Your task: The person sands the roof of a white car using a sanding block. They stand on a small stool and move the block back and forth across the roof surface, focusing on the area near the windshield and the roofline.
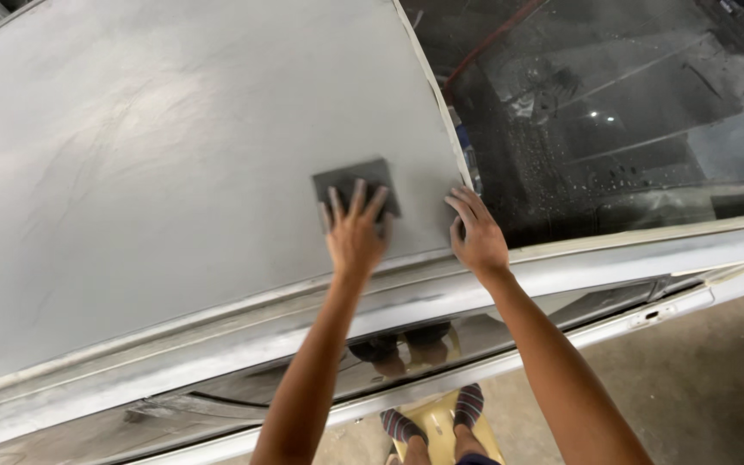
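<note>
A wide, dull grey car roof [157, 172] fills the left and middle of the view. My left hand [355, 231] lies flat with spread fingers on a dark grey square sanding sheet [350, 178], pressing it against the roof near its right edge. My right hand [477, 232] rests open on the roof's corner, fingertips at the pale edge strip by the windshield. Both arms reach up from the bottom of the picture.
A dark, wet windshield [613, 112] with water drops lies to the right of the roof. Below the roof runs the pale side rail [217, 344] and a side window. My feet in striped socks stand on a yellow stool [437, 426] over a concrete floor [716, 379].
</note>
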